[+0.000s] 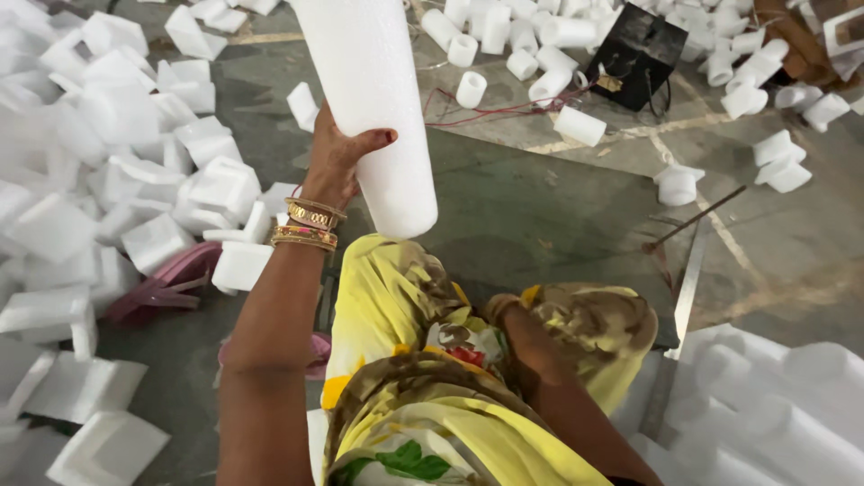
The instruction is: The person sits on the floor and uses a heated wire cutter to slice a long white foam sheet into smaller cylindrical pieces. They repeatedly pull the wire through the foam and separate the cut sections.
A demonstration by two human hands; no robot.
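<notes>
Left hand: the left hand (337, 162) is raised, its grip clamped on the side of a tall white foam cylinder (373, 108), thumb across the front and fingers hidden behind it; gold bangles (310, 225) ring the wrist.
Right hand: only the right forearm shows, running down into the folds of the yellow patterned cloth (423, 360); the hand itself is hidden there, so whether its grip is apart or together cannot be told.
Foam cylinder: held in the air and slightly tilted, its top cut off by the upper edge of the view, its rounded lower end just above the cloth on the lap.
Left of the cylinder: a heap of white foam corner blocks (117, 180) on the concrete floor (540, 207), with a pink sandal (166, 283) at the heap's edge.
Right of the cylinder: short foam rolls (558, 54) scattered on the floor, a black box (639, 54) among them with red wires (486, 112) leading from it, and a thin metal rod (693, 219) lying apart.
Lower right of the cylinder: more long foam cylinders (774, 405) lying side by side.
</notes>
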